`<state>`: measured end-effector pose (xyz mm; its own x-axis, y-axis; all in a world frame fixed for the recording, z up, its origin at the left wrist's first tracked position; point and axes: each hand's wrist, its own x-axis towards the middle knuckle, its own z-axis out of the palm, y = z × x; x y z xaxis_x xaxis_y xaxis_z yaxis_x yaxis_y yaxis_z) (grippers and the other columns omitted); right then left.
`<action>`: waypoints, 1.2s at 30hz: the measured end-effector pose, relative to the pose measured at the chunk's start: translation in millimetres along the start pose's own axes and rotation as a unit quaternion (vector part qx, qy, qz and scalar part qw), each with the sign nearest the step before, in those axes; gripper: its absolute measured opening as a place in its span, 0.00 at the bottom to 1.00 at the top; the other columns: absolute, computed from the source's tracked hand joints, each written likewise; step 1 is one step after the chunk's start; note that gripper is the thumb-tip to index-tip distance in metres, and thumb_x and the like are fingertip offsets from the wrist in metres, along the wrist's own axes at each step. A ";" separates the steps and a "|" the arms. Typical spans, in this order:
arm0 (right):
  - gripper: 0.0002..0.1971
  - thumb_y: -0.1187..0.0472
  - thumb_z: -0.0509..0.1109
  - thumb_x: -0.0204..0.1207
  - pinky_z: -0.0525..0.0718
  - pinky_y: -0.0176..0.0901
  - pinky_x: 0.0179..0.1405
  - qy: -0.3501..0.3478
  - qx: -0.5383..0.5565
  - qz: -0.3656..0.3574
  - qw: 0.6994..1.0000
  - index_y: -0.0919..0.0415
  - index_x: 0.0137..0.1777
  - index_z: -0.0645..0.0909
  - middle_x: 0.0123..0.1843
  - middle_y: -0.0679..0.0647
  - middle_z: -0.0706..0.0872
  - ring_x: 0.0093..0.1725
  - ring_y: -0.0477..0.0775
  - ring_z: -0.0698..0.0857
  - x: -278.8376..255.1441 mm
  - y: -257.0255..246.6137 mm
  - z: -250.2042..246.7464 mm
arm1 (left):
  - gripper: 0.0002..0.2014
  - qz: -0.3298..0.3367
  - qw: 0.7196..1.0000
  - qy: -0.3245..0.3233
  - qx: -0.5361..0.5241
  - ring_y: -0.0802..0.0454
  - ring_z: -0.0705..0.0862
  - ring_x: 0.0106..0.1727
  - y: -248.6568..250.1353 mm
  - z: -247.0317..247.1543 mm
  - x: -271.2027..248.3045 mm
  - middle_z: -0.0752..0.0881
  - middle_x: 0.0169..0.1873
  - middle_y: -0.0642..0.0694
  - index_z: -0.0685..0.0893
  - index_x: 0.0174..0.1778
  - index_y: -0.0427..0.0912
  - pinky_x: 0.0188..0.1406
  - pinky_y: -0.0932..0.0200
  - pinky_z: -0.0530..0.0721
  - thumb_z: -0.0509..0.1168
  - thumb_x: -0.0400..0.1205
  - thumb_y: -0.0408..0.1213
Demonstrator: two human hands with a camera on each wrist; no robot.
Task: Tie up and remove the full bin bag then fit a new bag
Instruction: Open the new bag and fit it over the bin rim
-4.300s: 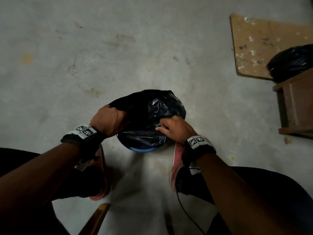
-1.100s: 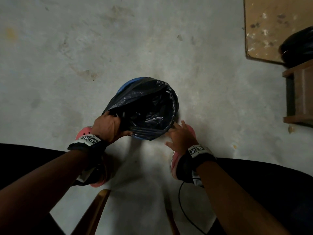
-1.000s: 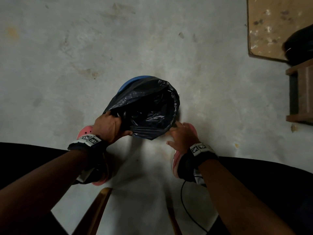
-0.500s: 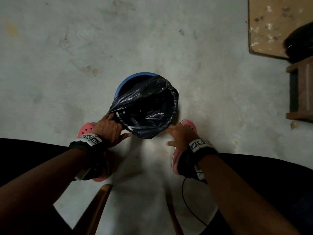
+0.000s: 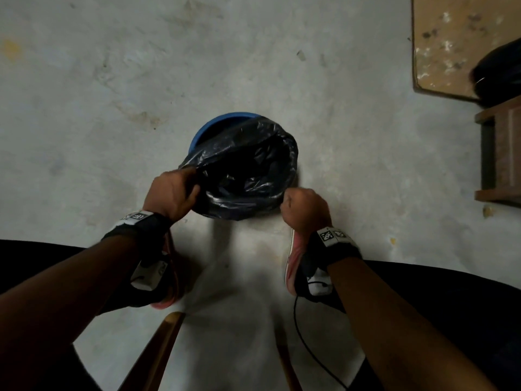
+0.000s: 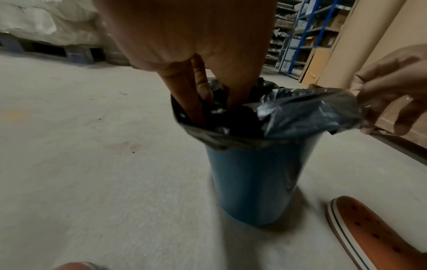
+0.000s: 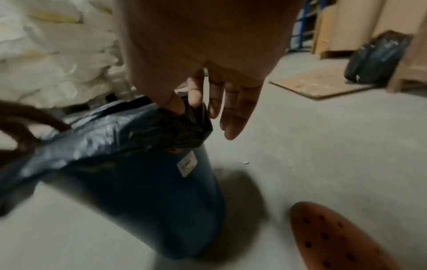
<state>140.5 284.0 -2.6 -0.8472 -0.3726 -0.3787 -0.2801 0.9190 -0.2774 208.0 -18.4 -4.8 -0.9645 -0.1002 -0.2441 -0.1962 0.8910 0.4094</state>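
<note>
A blue bin [image 5: 222, 119] stands on the concrete floor between my feet, with a black bin bag [image 5: 248, 162] inside it and its mouth spread wide. My left hand [image 5: 193, 183] grips the bag's left edge, fingers [image 6: 198, 102] reaching inside the bag [image 6: 300, 111]. At the near right edge my right hand [image 5: 284, 203] pinches the plastic between thumb and forefinger [image 7: 194, 98]. The bag [image 7: 110, 138] is folded over the bin's [image 7: 150, 201] near and right rim. The far left rim shows bare blue.
A tied, full black bag [image 5: 501, 69] lies at the far right on a cardboard sheet [image 5: 442, 43], beside a wooden stand [image 5: 501, 153]. My pink shoes [image 5: 291, 261] flank the bin. Wooden chair legs [image 5: 158, 345] are below me. White sacks [image 7: 57, 54] are stacked behind the bin.
My right hand, open beside the bin half a second ago, now pinches the bag's edge. My left hand has moved up along the left edge. The bag's mouth is pulled wider.
</note>
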 end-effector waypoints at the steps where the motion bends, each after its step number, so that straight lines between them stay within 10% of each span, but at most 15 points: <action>1: 0.06 0.58 0.65 0.79 0.77 0.48 0.38 0.046 0.055 0.032 0.997 0.56 0.40 0.76 0.44 0.56 0.81 0.40 0.60 0.79 3.8 -5.4 -1.6 | 0.16 -0.005 1.000 0.012 -0.005 0.28 0.87 0.46 2.9 -0.6 4.4 0.88 0.51 0.34 0.85 0.60 0.43 0.42 0.43 0.83 0.65 0.79 0.43; 9: 0.07 0.56 0.63 0.81 0.73 0.50 0.39 0.110 0.229 0.179 0.951 0.57 0.47 0.70 0.43 0.56 0.80 0.41 0.63 0.79 40.2 -28.8 -14.0 | 0.30 -0.036 0.999 -0.029 -0.017 0.25 0.86 0.56 11.4 4.3 23.4 0.81 0.70 0.34 0.79 0.75 0.43 0.52 0.38 0.85 0.77 0.77 0.43; 17: 0.41 0.77 0.66 0.74 0.86 0.65 0.65 0.107 0.170 0.103 0.974 0.52 0.86 0.61 0.78 0.58 0.73 0.66 0.71 0.85 47.1 -15.1 0.7 | 0.40 -0.003 0.999 -0.034 0.016 0.26 0.88 0.55 6.8 11.2 27.7 0.74 0.80 0.42 0.66 0.86 0.50 0.46 0.35 0.88 0.74 0.77 0.44; 26: 0.44 0.73 0.66 0.77 0.87 0.66 0.65 0.098 0.195 0.088 0.972 0.50 0.90 0.55 0.79 0.58 0.73 0.68 0.69 0.85 55.0 6.4 8.9 | 0.60 -0.065 0.990 -0.110 -0.061 0.27 0.79 0.74 6.5 9.8 81.5 0.66 0.85 0.38 0.54 0.91 0.53 0.69 0.34 0.81 0.84 0.67 0.42; 32: 0.45 0.72 0.64 0.75 0.87 0.67 0.63 0.059 0.195 0.098 0.974 0.46 0.90 0.53 0.76 0.57 0.72 0.66 0.69 0.85 64.2 12.9 6.8 | 0.42 -0.104 0.983 -0.128 -0.076 0.25 0.85 0.64 12.5 8.7 112.3 0.86 0.64 0.29 0.62 0.84 0.59 0.62 0.39 0.82 0.74 0.75 0.54; 36: 0.42 0.68 0.57 0.65 0.88 0.69 0.58 0.115 0.194 0.093 0.970 0.47 0.84 0.66 0.69 0.59 0.75 0.63 0.69 0.82 76.7 19.9 11.7 | 0.21 -0.027 0.999 0.013 0.044 0.29 0.87 0.54 15.8 3.8 114.6 0.87 0.57 0.36 0.79 0.69 0.50 0.45 0.40 0.86 0.66 0.81 0.54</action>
<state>75.3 272.2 -47.5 -0.9573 -0.1252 -0.2604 0.0408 0.8336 -0.5508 95.0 -14.1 -29.6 -0.9575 -0.1587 -0.2407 -0.2322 0.9194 0.3175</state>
